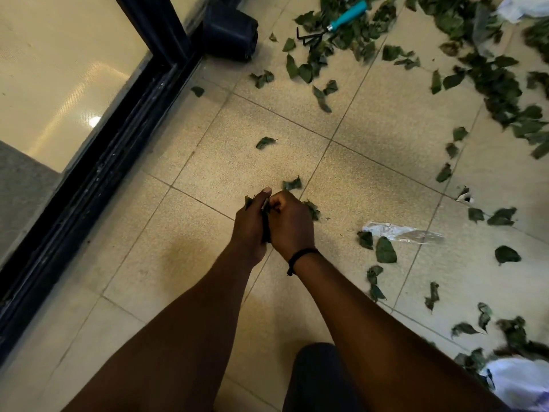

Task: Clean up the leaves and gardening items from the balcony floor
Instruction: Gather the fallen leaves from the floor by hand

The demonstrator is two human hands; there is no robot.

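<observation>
My left hand [249,224] and right hand [292,223] are pressed together, closed on a wad of leaves [265,217]. The nearest loose leaf [292,184] lies just beyond my right hand; most are scattered far right. The white bag [523,385] at near right shows nothing of its contents.

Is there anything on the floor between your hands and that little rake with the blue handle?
Only loose leaves on bare tile. Both hands are closed on gathered leaves, and nothing solid lies before the rake.
</observation>
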